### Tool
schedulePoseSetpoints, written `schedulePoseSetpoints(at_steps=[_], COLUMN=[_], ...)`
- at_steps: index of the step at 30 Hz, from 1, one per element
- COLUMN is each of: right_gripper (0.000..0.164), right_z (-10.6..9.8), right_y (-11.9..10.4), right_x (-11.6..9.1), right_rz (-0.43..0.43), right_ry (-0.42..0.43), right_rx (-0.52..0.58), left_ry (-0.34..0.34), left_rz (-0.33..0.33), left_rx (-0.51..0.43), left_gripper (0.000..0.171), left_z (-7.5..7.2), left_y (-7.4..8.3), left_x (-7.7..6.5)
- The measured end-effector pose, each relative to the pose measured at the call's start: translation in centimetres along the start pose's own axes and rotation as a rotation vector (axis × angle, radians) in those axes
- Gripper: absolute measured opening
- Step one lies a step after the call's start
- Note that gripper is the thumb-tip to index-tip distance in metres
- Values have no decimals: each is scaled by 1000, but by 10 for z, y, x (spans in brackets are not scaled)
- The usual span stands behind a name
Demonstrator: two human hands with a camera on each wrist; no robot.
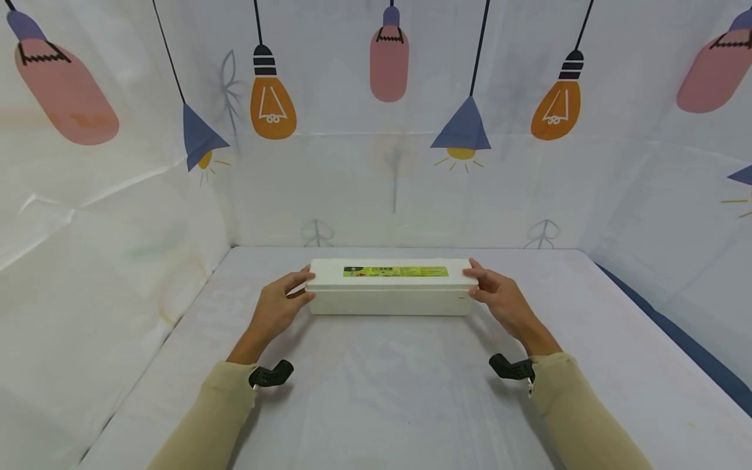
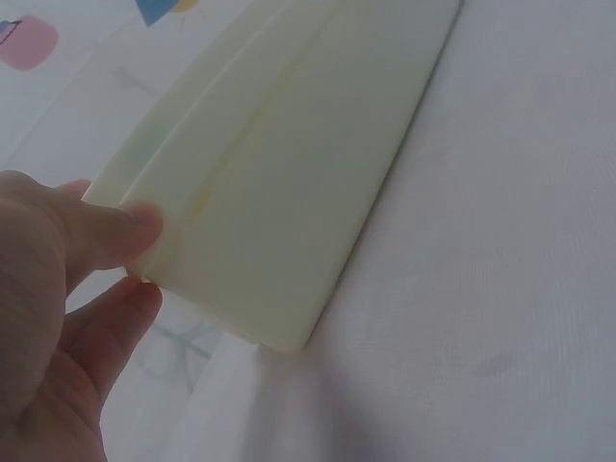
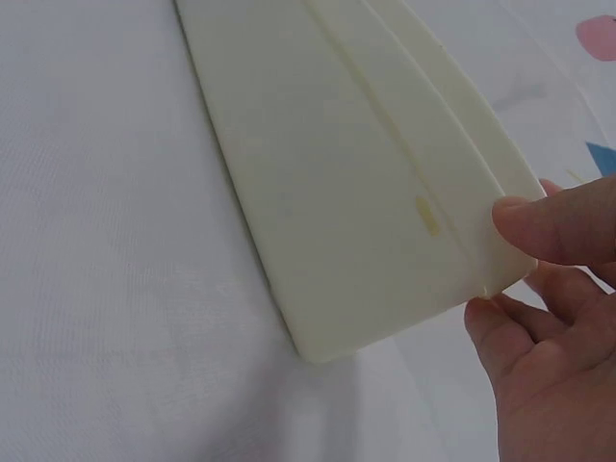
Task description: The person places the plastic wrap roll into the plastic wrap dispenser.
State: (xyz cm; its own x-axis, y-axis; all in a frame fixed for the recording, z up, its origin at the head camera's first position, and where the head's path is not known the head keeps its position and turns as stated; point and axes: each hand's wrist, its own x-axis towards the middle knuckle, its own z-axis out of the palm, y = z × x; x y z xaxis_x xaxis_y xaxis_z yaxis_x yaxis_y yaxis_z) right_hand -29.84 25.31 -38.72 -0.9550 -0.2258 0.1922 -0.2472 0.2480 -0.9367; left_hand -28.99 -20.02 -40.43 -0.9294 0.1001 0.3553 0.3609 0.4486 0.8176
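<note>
A long white lidded box rests on the white table, its length running left to right. A yellow-green printed label runs along the middle of its lid. My left hand grips the lid at the left end; in the left wrist view the thumb presses on the lid's front edge. At the opposite end my right hand holds the lid the same way, its thumb on the front edge. Lid and body meet along a seam with a yellowish line. The inside of the box is hidden.
White cloth covers the table. Behind and to both sides hang white sheets printed with lamps and bulbs. Each wrist wears a black strap-on device, the left one and the right one. A dark blue strip edges the table's right side.
</note>
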Motion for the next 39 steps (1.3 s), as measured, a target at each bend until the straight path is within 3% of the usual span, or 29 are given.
schedulePoseSetpoints(at_steps=[9, 19, 23, 30, 35, 39], right_gripper=[47, 46, 47, 49, 51, 57], right_z=[-1, -1, -2, 1, 3, 2], right_y=[5, 9, 11, 14, 14, 14], right_x=[1, -1, 0, -5, -6, -5], right_rz=[-35, -11, -25, -22, -65, -47], right_ry=[-19, -19, -7, 36, 72, 92], right_rx=[8, -22, -23, -3, -7, -39], left_ry=[3, 1, 0, -23, -21, -32], left_rz=[-1, -13, -9, -75, -72, -73], left_rx=[12, 31, 27, -4, -2, 9], left_gripper=[41, 44, 46, 48, 48, 48], left_z=[0, 1, 3, 3, 1, -1], left_y=[0, -1, -3, -8, -6, -3], left_x=[-1, -3, -1, -1, -1, 1])
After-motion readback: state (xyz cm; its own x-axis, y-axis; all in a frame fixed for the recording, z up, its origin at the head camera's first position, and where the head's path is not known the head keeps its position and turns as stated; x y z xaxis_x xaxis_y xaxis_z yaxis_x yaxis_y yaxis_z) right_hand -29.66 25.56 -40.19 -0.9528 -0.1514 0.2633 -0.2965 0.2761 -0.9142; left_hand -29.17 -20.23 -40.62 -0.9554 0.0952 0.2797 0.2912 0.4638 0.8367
